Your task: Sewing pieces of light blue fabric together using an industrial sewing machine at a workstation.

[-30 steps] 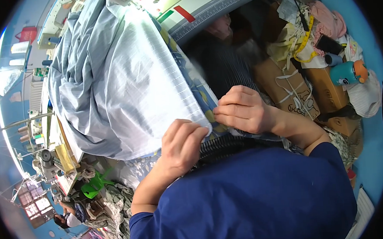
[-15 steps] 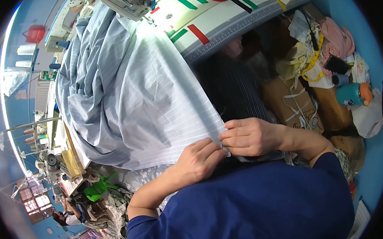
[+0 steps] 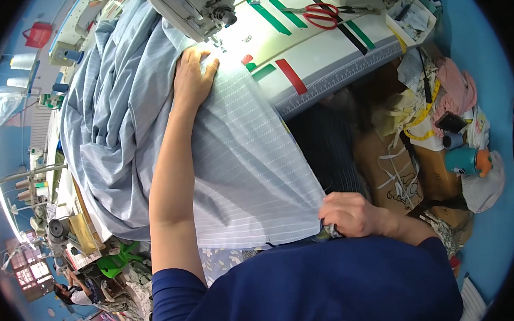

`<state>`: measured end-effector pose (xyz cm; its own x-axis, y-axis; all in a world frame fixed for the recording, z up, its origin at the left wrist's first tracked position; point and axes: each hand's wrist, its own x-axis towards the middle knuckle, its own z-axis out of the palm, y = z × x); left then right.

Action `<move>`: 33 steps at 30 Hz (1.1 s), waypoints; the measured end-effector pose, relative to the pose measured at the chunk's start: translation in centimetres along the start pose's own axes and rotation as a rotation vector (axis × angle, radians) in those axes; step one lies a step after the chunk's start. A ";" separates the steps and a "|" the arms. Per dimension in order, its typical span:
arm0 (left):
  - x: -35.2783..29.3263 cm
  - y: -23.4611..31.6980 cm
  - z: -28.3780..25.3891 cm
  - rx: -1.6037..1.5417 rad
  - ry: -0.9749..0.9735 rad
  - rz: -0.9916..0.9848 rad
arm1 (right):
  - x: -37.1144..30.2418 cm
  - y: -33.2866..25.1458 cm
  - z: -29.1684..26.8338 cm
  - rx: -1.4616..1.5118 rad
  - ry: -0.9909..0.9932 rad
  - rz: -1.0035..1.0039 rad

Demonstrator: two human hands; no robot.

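A large sheet of pale grey-blue striped fabric (image 3: pixel 258 178) spreads from the sewing machine (image 3: pixel 195 14) down to my lap, heaped in folds on its left side. My left hand (image 3: pixel 194 76) rests on the cloth close to the machine's needle area, fingers laid out and thumb apart. Down at the fabric's near right corner, my right hand (image 3: pixel 351 213) is closed on the cloth edge; its fingertips are partly hidden. Between the machine and the right hand, the fabric's right edge runs fairly straight.
Red-handled scissors (image 3: pixel 322 16) lie on the machine table among coloured tape strips. A ruler strip (image 3: pixel 340 79) lines the table's front edge. To the right are a cardboard box (image 3: pixel 387 170), cloth scraps and a teal bottle (image 3: pixel 462 161). Another person (image 3: pixel 80 294) sits far left.
My left hand has left the near corner and reached up to the cloth by the machine. My right hand, still on the corner, has shifted slightly right and nearer. The view has shifted too.
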<state>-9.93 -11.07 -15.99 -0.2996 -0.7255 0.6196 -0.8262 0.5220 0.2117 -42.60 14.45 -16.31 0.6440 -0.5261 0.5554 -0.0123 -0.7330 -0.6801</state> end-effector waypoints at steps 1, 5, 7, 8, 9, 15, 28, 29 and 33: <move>0.5 -0.8 0.3 0.037 -0.076 -0.110 | 0.0 0.3 0.2 0.035 0.002 0.033; 2.4 -3.1 1.8 0.089 -0.220 -0.260 | -0.2 1.2 1.3 0.103 -0.038 0.139; 2.9 -4.2 2.6 0.107 -0.238 -0.150 | -0.3 1.6 1.5 0.116 -0.064 0.179; 2.9 -4.7 3.0 0.065 -0.194 -0.097 | -0.4 1.8 1.5 0.143 -0.073 0.215; 2.9 -5.1 3.2 0.019 -0.176 -0.105 | -0.3 2.0 1.5 0.167 -0.077 0.250; 4.2 -7.1 3.9 -0.141 -0.168 -0.204 | 0.8 3.7 1.8 0.226 -0.038 0.316; 9.1 -15.9 6.3 -0.065 -0.307 -0.276 | 7.9 8.0 -0.1 0.152 0.039 0.217; 9.6 -16.8 6.4 -0.056 -0.310 -0.280 | 8.5 8.2 -0.3 0.151 0.047 0.218; 11.2 -19.6 6.8 -0.034 -0.319 -0.287 | 11.1 9.0 -0.9 0.119 0.064 0.218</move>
<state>-0.35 -32.53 -18.35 -0.1967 -0.9431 0.2683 -0.8831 0.2893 0.3695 -36.23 1.64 -15.79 0.5865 -0.6950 0.4159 -0.0534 -0.5455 -0.8364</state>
